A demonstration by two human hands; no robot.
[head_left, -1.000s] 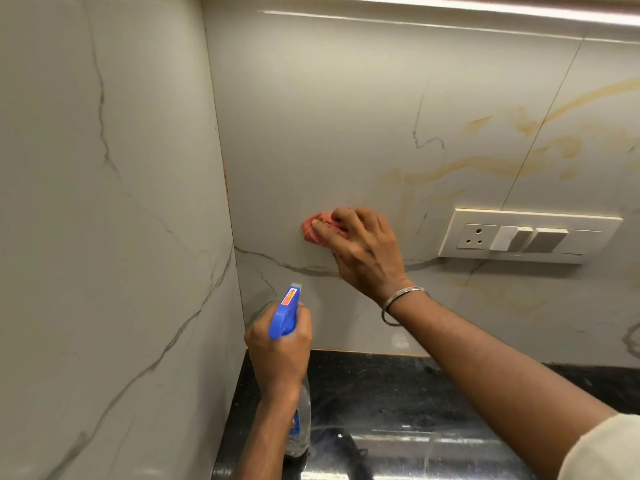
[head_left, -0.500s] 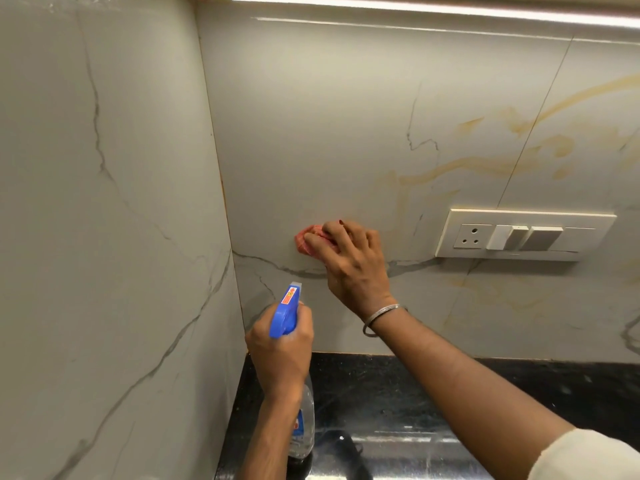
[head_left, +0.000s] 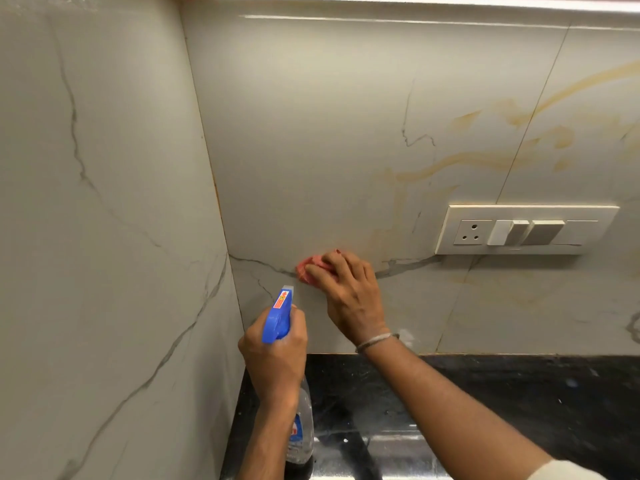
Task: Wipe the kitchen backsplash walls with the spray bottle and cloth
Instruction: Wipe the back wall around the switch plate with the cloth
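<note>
My right hand presses a small red cloth against the back backsplash wall, low down near the corner. Most of the cloth is hidden under my fingers. My left hand grips a clear spray bottle with a blue trigger head, held upright just below and left of the cloth. The nozzle points at the wall. The bottle's clear body hangs below my wrist over the counter.
A cream switch panel with a socket sits on the back wall to the right of the cloth. The left side wall meets the back wall at the corner. A black counter runs along the bottom.
My right hand has slid the cloth downward along the back wall, toward the grey vein. My left hand and the spray bottle have stayed about where they were.
</note>
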